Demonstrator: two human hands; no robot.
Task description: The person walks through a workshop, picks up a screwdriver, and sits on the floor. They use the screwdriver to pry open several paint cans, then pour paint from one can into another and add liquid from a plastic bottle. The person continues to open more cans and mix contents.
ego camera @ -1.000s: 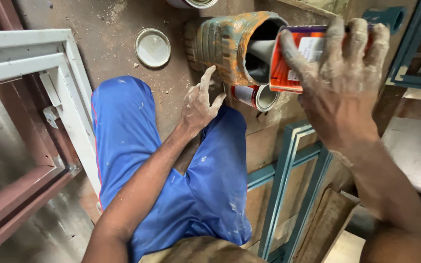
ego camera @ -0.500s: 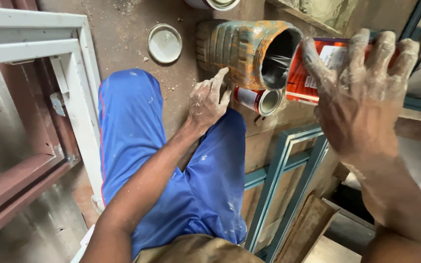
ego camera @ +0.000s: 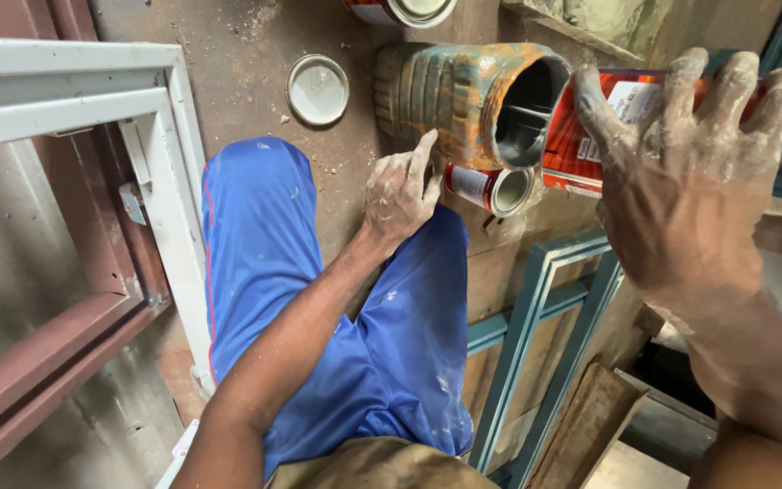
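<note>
The left hand [ego camera: 400,190] reaches down at the end of a nearly straight forearm, index finger stretched out, the other fingers loosely bent. The right hand [ego camera: 681,181] is raised close to the camera, fingers spread and curled in a grip, skin dusted white.

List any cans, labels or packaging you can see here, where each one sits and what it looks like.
Red can: in the right hand, tilted at the jug mouth, white label patch.
Small can: lying by the left hand, red and white.
Paint-stained jug: on its side, orange and teal.
Round lid: on the floor, pale.

red tin [ego camera: 590,136] half hidden by right hand [ego camera: 681,190]
</note>
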